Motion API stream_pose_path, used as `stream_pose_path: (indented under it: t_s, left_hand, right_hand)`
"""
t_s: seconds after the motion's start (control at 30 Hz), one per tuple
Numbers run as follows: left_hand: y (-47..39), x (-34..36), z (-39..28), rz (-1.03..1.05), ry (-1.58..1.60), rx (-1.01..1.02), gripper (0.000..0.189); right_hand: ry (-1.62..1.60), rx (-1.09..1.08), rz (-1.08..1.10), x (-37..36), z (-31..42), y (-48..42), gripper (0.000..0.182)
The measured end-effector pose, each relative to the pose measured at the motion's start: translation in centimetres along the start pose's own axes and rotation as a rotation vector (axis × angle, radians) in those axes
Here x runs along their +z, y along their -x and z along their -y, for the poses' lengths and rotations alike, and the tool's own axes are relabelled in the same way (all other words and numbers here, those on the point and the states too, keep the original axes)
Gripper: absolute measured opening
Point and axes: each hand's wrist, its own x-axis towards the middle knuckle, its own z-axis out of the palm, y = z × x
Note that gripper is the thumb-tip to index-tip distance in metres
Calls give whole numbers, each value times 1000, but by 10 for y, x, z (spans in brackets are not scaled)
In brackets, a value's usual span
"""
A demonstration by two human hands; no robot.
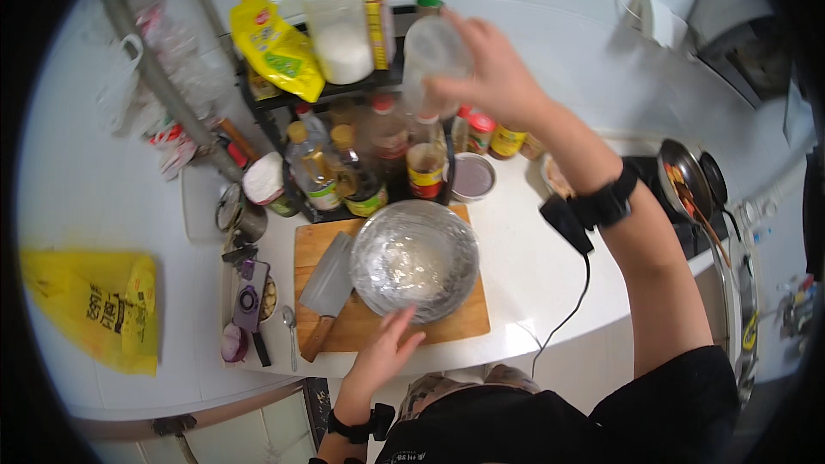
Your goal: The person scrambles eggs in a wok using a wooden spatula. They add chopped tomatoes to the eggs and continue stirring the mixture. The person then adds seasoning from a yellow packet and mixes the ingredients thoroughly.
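My right hand point(486, 71) is raised at the upper shelf of the black rack, its thumb and fingers around a translucent plastic container point(441, 45), slightly blurred. My left hand point(387, 351) has its fingers apart at the near rim of a metal bowl point(367, 245); whether it touches the rim I cannot tell. A pale, shiny substance point(412, 264) lies in the bowl, and whitish smears coat its inner wall. The bowl stands on a wooden cutting board point(445, 334). Left of it on the board lies a cleaver point(329, 277) with a wooden handle.
A black rack point(274, 103) holds several sauce bottles point(351, 174), a yellow pouch point(274, 45) and a container of white powder point(341, 38). A spoon point(291, 335), an onion half point(233, 343) and a phone point(251, 296) lie left. A wok point(683, 187) stands right. A cable point(573, 317) hangs from my right wrist device.
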Motion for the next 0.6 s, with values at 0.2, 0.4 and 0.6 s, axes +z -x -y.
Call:
stream_pose_path:
  t_s: [0.2, 0.4, 0.6]
  left_hand:
    - [-56, 46, -90, -442, -298, 364, 96]
    - [-74, 157, -132, -48, 112, 345, 89]
    - [-82, 265, -193, 173, -231, 388, 85]
  right_hand:
    - [-306, 152, 396, -46, 30, 197, 97]
    - [-275, 289, 506, -127, 12, 301, 101]
    - [-155, 642, 929, -220, -42, 383, 106]
